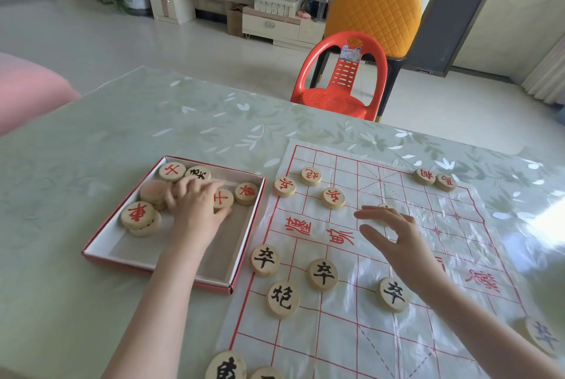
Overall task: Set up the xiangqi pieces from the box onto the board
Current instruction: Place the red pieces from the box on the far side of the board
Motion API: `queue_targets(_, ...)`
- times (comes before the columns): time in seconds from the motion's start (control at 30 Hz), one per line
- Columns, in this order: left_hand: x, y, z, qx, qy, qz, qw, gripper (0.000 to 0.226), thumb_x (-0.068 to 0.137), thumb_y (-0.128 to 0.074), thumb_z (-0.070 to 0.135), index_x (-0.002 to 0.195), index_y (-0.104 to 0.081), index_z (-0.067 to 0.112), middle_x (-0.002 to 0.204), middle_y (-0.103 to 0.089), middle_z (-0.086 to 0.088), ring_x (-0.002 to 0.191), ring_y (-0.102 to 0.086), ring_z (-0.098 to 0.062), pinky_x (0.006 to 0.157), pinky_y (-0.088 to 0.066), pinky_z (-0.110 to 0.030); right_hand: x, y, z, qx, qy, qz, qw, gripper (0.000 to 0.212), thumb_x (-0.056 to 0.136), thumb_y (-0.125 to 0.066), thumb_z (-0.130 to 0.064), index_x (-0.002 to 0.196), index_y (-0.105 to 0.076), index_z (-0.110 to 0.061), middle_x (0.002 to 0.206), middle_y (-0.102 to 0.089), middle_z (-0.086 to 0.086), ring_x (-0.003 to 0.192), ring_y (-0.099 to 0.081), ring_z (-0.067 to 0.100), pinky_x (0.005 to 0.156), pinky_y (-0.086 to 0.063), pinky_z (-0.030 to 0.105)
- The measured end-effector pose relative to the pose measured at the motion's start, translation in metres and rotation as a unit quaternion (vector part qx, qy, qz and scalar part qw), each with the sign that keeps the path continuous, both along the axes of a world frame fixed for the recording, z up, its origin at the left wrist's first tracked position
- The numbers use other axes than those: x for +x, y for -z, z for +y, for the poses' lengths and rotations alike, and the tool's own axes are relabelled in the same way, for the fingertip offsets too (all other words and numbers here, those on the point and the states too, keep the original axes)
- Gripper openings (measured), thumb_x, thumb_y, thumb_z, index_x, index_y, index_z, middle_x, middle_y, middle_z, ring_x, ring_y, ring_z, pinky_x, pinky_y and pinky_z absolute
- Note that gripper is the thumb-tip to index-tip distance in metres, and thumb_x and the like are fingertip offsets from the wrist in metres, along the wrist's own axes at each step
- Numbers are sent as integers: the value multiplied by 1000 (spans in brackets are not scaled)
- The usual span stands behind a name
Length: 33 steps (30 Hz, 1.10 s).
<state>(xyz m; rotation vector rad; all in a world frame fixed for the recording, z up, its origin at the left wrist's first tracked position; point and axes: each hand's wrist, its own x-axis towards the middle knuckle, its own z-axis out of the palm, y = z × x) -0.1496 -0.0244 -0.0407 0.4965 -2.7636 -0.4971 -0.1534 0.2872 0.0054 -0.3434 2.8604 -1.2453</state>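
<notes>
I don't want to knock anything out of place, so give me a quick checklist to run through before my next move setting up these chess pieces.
1. Stock in the box: ok, several red-marked pieces lie in it.
2. Whether the left hand has a piece: cannot tell, its fingers cover what is under them.
3. Whether the right hand is clear of the board: not ok, it is over a part-hidden piece.
4. Free crossings: ok, much of the grid is bare.
5. Placed pieces face up: ok, the black soldiers show their characters.
</notes>
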Motion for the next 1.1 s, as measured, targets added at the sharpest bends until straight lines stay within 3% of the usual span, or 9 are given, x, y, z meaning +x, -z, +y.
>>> queue_targets(0.1, 5, -10, -1, 24, -9, 43, 999, 51, 62, -82, 27, 110, -66, 22, 114, -60, -8, 116, -40, -34, 99, -22, -43, -1, 1, -6, -22, 1, -12, 1000, 18, 87, -59, -26, 100, -65, -37, 118, -57, -18, 124, -37, 15, 101, -29, 33)
queue_targets(0.17, 9, -23, -1, 89, 4, 83, 993, 51, 62, -81, 22, 111, -65, 19, 113, -57, -9, 111, -44, -31, 96, -29, -36, -2, 0, -18, -37, -8, -11, 999, 19, 87, -58, -26, 101, -64, -38, 116, -58, -20, 123, -39, 14, 104, -32, 34)
queue_targets(0.27, 17, -39, 3, 207, 35, 115, 971, 49, 64, -80, 17, 111, -63, 21, 109, -50, 0, 101, -52, -18, 91, -40, -28, -6, -7, -49, -52, -39, -1, 998, 21, 89, -57, -22, 105, -64, -32, 115, -59, -17, 120, -40, 14, 95, -35, 17)
queue_targets(0.3, 19, -40, 5, 228, 40, 119, 965, 49, 64, -80, 16, 110, -63, 22, 109, -49, 2, 100, -53, -16, 92, -43, -28, -8, -10, -63, -54, -51, 2, 997, 22, 89, -57, -21, 107, -64, -30, 115, -58, -17, 120, -39, 15, 94, -34, 19)
queue_targets(0.43, 21, -40, 7, 241, 37, 120, 962, 48, 64, -80, 12, 108, -63, 21, 109, -49, 2, 104, -54, -20, 96, -44, -35, -23, -15, -122, 34, -102, 41, 993, 29, 89, -56, -25, 117, -60, -29, 124, -55, -10, 122, -33, 19, 95, -26, 29)
queue_targets(0.53, 22, -40, 4, 263, 39, 125, 956, 47, 63, -80, 14, 106, -64, 24, 106, -59, 4, 100, -58, -20, 89, -50, -37, -36, -9, -161, 150, -115, 55, 980, 36, 90, -52, -35, 124, -57, -25, 140, -41, 1, 126, -24, 26, 102, -19, 35)
queue_targets(0.67, 26, -39, 2, 292, 29, 111, 950, 47, 64, -78, 14, 108, -64, 25, 106, -66, 6, 96, -62, -15, 88, -51, -35, -46, 7, -186, 257, -104, 68, 958, 40, 90, -47, -37, 118, -59, -12, 145, -29, 12, 132, -15, 30, 105, -17, 39)
queue_targets(0.87, 26, -40, -4, 287, 17, 108, 952, 49, 65, -77, 11, 110, -63, 25, 108, -65, 6, 99, -60, -15, 88, -49, -30, -47, 15, -200, 276, -68, 104, 953, 39, 87, -49, -35, 113, -60, -8, 140, -33, 15, 135, -14, 31, 106, -18, 38)
queue_targets(1.1, 25, -40, -4, 295, 17, 106, 950, 50, 65, -78, 11, 111, -62, 26, 110, -64, 6, 102, -60, -15, 94, -48, -37, -47, 17, -203, 289, -71, 122, 947, 42, 83, -56, -34, 112, -57, -3, 135, -37, 17, 135, -16, 31, 108, -19, 37)
